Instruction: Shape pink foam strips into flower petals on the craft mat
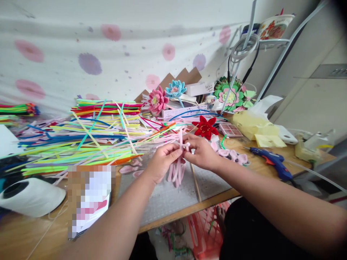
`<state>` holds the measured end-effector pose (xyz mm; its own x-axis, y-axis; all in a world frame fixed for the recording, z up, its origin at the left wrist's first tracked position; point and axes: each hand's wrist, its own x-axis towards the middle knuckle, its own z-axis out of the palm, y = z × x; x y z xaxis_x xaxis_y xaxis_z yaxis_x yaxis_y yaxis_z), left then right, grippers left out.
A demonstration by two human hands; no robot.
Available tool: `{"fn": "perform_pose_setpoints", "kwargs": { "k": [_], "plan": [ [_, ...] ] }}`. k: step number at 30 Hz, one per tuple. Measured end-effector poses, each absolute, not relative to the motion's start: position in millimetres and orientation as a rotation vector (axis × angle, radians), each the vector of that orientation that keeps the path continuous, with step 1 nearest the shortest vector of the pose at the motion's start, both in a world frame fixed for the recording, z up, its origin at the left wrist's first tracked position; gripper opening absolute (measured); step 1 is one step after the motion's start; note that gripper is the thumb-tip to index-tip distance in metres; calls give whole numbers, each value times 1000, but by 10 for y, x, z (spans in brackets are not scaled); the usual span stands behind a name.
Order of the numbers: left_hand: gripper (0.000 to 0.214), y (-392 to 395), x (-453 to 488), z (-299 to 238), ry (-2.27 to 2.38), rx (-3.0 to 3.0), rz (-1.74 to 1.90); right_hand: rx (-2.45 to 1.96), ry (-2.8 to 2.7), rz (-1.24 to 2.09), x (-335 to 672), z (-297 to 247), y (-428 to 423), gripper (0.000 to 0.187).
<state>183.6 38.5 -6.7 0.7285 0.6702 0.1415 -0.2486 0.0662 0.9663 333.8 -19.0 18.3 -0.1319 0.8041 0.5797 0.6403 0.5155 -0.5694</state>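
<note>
Both my hands meet over the middle of the table. My left hand (162, 160) is closed around a bundle of pale pink pipe cleaners (176, 172) that hangs down in loops below it. My right hand (199, 151) pinches the top of the same bundle, where short pink ends stick up between my fingers. A thin wooden stick (195, 182) lies on the grey cutting mat (168, 198) just under my hands. Finished pink petals (233, 155) lie to the right of my right hand.
A big heap of coloured pipe cleaners (81, 137) fills the left of the table. A red flower (205, 126), pink and blue flowers (165, 95), a blue glue gun (272, 162), a white roll (29, 196) and a red basket (206, 231) below the table edge surround me.
</note>
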Motion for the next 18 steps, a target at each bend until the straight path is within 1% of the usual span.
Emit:
{"fn": "perform_pose_setpoints", "kwargs": {
  "k": [4, 7, 10, 15, 18],
  "plan": [
    [24, 403, 1824, -61, 416, 1495, 754, -1185, -1905, 196, 3324, 214, -241, 15],
    [26, 401, 1845, -66, 463, 1612, 755, -1190, -2006, 252, 3313, 241, -274, 17],
    [27, 399, 1865, -80, 468, 1605, 765, -1199, -2085, 293, 3303, 243, -281, 15],
    [19, 476, 1842, -149, 556, 1586, 862, -1320, -2126, 52, 3320, 200, -250, 14],
    [17, 508, 1831, -167, 605, 1547, 922, -1349, -2138, 97, 3344, 185, -240, 21]
  ]
}}
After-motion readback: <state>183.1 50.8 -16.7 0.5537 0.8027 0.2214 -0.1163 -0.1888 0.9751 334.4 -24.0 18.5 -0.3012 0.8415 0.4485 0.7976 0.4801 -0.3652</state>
